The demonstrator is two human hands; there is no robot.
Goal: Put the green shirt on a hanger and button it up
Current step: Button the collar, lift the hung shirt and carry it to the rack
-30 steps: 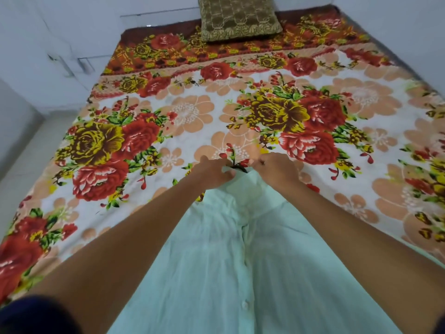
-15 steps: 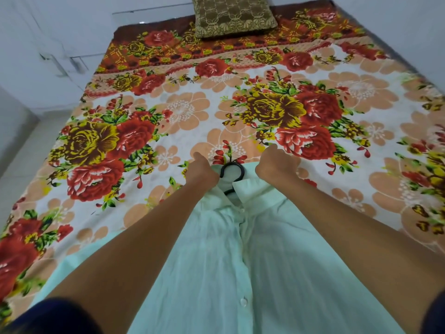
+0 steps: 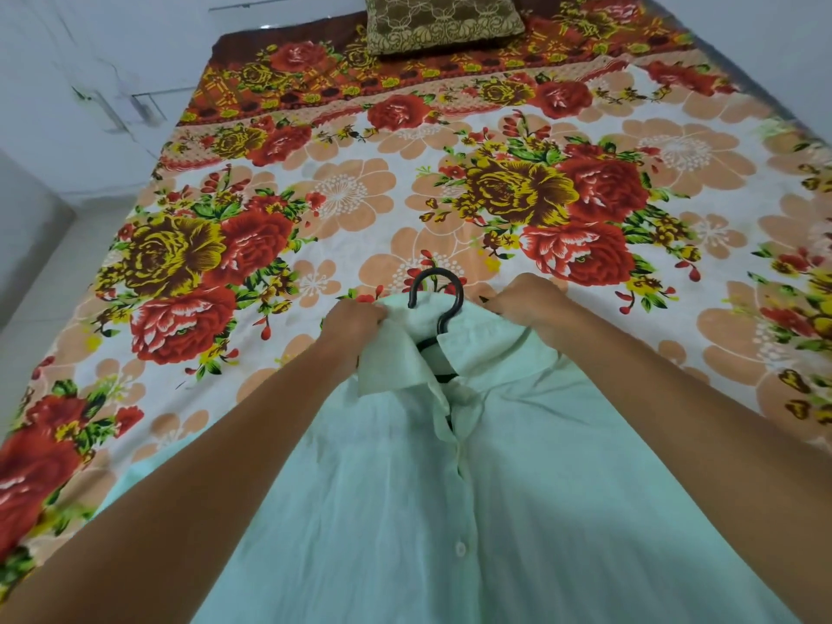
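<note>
a: where's the green shirt [image 3: 450, 488]?
b: flat on the flowered bedsheet [image 3: 342, 204], black hanger [image 3: 439, 304] hook poking out the collar. left hand [image 3: 353, 319] and right hand [image 3: 529, 301] both pinching the collar

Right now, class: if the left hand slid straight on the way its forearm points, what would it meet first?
The left hand grips the shirt collar and points up the bed. Beyond it lies only the floral bedsheet; the brown cushion sits far off, probably to one side.
</note>
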